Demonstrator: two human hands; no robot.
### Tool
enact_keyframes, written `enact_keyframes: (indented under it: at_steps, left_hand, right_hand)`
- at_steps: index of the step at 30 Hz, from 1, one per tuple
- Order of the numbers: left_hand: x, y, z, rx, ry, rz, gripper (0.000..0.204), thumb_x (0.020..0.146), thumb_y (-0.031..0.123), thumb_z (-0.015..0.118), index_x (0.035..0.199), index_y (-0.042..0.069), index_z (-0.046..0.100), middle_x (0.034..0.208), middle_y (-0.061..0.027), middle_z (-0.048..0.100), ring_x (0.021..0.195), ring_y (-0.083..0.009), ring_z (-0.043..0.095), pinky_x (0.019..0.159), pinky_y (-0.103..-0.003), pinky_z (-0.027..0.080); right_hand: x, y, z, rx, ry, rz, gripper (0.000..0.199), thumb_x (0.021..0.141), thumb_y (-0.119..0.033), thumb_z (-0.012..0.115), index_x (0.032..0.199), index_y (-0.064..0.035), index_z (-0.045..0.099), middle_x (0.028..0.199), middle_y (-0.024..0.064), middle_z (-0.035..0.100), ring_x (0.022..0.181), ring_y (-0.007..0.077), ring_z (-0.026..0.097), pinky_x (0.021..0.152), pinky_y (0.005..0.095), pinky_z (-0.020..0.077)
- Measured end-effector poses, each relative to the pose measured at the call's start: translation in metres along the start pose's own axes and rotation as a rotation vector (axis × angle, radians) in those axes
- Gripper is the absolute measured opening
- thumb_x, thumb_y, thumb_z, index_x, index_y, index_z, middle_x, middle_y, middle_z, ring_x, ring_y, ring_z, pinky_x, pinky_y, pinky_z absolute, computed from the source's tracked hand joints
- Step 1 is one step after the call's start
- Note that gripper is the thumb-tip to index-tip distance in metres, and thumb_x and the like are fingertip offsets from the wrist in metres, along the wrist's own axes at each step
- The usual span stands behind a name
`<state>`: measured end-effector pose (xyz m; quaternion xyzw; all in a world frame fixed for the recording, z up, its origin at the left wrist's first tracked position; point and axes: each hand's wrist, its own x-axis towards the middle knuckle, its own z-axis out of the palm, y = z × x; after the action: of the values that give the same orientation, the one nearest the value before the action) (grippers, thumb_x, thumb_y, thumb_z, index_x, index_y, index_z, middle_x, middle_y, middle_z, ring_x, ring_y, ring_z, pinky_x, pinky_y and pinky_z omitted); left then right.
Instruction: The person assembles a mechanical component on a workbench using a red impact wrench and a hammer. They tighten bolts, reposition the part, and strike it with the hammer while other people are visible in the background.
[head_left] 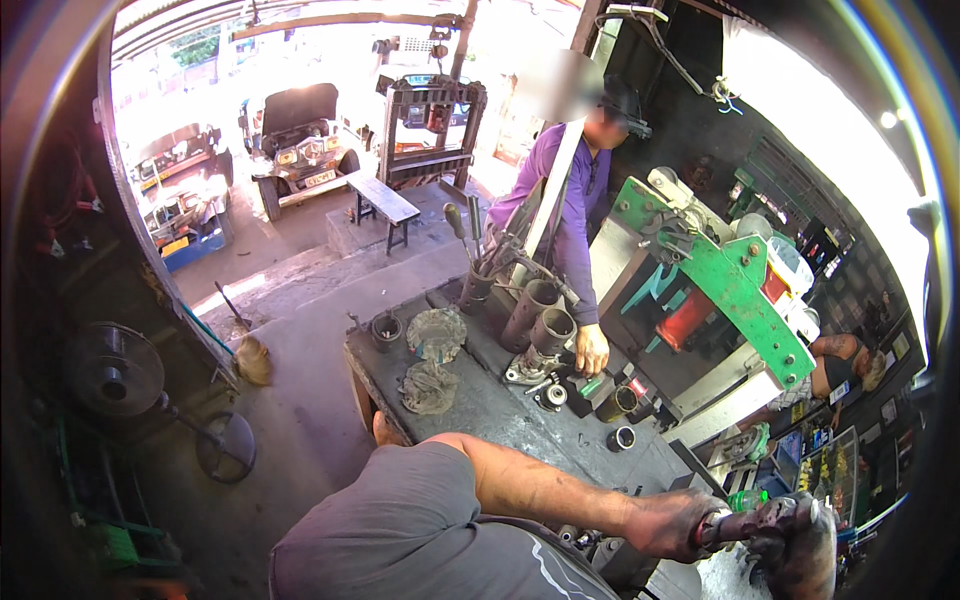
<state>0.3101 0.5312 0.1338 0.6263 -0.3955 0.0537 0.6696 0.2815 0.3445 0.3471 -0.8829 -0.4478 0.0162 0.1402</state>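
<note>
My left hand (672,524), dark with grease, reaches out at the lower right and grips a short metal shaft (728,524). My right hand (800,548), also black with grease, wraps the shaft's other end at the picture's rim. My grey-shirted shoulder (400,530) fills the lower middle. Both hands hang beside the near end of a greasy steel workbench (500,410).
Across the bench a person in a purple shirt (570,215) rests a hand (592,350) near steel sleeves (540,320), bearings (621,437) and rags (430,385). A green press (745,290) stands right. A fan (115,375), a broom (250,355), a low bench (385,203) and parked vehicles (300,140) lie left and beyond.
</note>
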Motion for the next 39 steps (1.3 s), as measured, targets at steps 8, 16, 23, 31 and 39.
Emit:
enact_keyframes:
  at_steps: [8, 16, 23, 31, 39]
  left_hand:
    - [0.0, -0.004, 0.001, 0.046, 0.009, -0.028, 0.026, 0.078, 0.012, 0.08, 0.097, 0.002, 0.065, 0.087, -0.0182, 0.072, 0.079, -0.0338, 0.07, 0.074, -0.044, 0.055]
    - [-0.008, -0.001, 0.015, 0.277, 0.205, -0.012, 0.036, 0.075, 0.012, 0.083, 0.106, 0.006, 0.066, 0.094, -0.0194, 0.072, 0.09, -0.045, 0.07, 0.076, -0.051, 0.055]
    - [-0.005, -0.002, 0.009, 0.31, 0.147, -0.028, 0.038, 0.074, 0.012, 0.084, 0.105, 0.004, 0.065, 0.094, -0.0211, 0.072, 0.09, -0.0469, 0.07, 0.077, -0.05, 0.055]
    - [-0.004, 0.008, -0.003, 0.222, 0.139, -0.034, 0.033, 0.076, 0.013, 0.082, 0.103, 0.006, 0.064, 0.085, -0.0187, 0.07, 0.08, -0.0416, 0.068, 0.071, -0.047, 0.054]
    - [0.026, -0.005, -0.016, -0.048, -0.283, -0.058, 0.032, 0.077, 0.015, 0.086, 0.101, 0.004, 0.068, 0.084, -0.0073, 0.072, 0.076, -0.0167, 0.066, 0.07, -0.037, 0.055]
  right_hand:
    - [-0.011, 0.0, -0.007, -0.269, 0.248, 0.015, 0.026, 0.101, -0.03, 0.073, 0.104, -0.0041, 0.073, 0.088, 0.0082, 0.073, 0.078, 0.0279, 0.067, 0.071, 0.0368, 0.0541]
    - [-0.026, 0.019, 0.015, 0.275, 0.18, 0.116, 0.015, 0.096, -0.009, 0.077, 0.108, -0.002, 0.082, 0.111, 0.0128, 0.079, 0.106, 0.0252, 0.072, 0.098, 0.0353, 0.0543]
    - [-0.028, 0.008, -0.048, 0.15, 0.43, -0.206, 0.031, 0.108, -0.023, 0.061, 0.113, 0.0034, 0.076, 0.123, 0.0202, 0.077, 0.11, 0.0292, 0.075, 0.098, 0.0431, 0.057]
    - [0.002, 0.009, 0.012, 0.003, -0.138, 0.122, 0.022, 0.096, -0.003, 0.074, 0.116, -0.0029, 0.064, 0.109, 0.0122, 0.068, 0.107, 0.0304, 0.064, 0.099, 0.0418, 0.0503]
    - [-0.016, 0.034, 0.007, -0.151, -0.24, 0.124, 0.039, 0.095, -0.015, 0.079, 0.127, -0.0054, 0.058, 0.109, 0.0131, 0.067, 0.097, 0.0376, 0.063, 0.092, 0.043, 0.0512]
